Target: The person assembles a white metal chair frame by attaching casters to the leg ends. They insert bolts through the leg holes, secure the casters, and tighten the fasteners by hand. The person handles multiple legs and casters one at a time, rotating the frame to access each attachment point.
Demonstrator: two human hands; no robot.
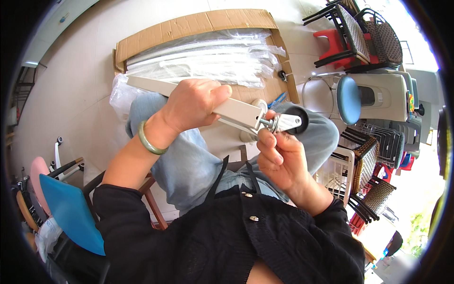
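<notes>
Across my knees lies a long white rectangular metal tube [240, 110], part of a frame, slanting from the upper left down to the right. My left hand [196, 104] is closed around it near its right end. At that end a caster wheel [294, 121] with a black tyre and pale metal fork sits by its threaded stem, part of which shows between tube and fork. The fingers of my right hand [281, 154] pinch the caster at the stem. A second white bar [234, 126] runs just below the tube.
An opened cardboard box [198, 23] with plastic-wrapped white bars [203, 57] lies on the floor ahead. Another caster [283, 75] and a blue tool-like item [277, 100] are at its right side. Stacked wicker chairs [350, 35] and a blue stool [349, 100] stand right; a blue chair back [71, 213], left.
</notes>
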